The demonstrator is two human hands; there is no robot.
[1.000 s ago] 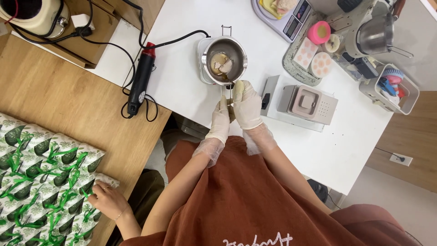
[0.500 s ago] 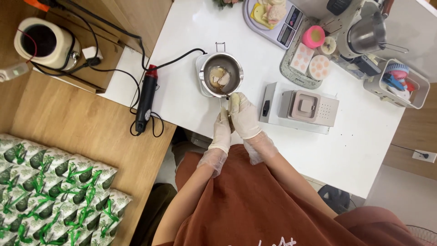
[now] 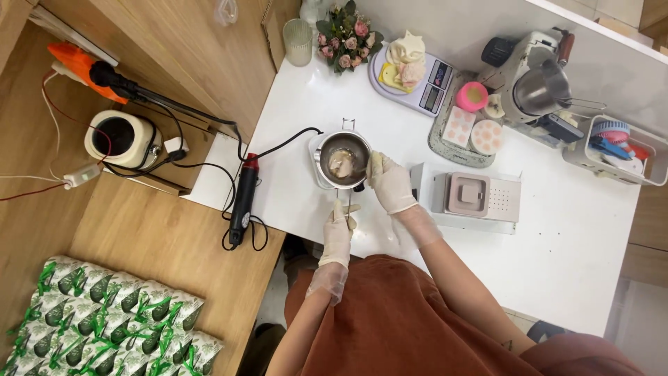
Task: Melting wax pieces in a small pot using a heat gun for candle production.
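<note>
Left hand [image 3: 339,233] clenched on the pot handle [image 3: 347,202], right hand [image 3: 391,184] grasping a pale wax piece [image 3: 376,164] at the rim of the melting pot [image 3: 343,160]. Since a second ago the right hand has moved up from the handle to the rim. Pot sits on white counter [image 3: 557,237], left of the grey box [image 3: 470,196].

A metal pot [image 3: 342,159] stood on the white table [image 3: 557,257], pale lumps inside. The gloved left hand [image 3: 339,232] gripped the pot's handle at the near edge. The gloved right hand [image 3: 391,184] rested against the pot's right rim. A black heat gun [image 3: 243,200] lay to the left, its cord looped. A grey box [image 3: 474,198] sat just right of the right hand. A scale [image 3: 417,76] carrying pale pieces stood beyond the pot.
</note>
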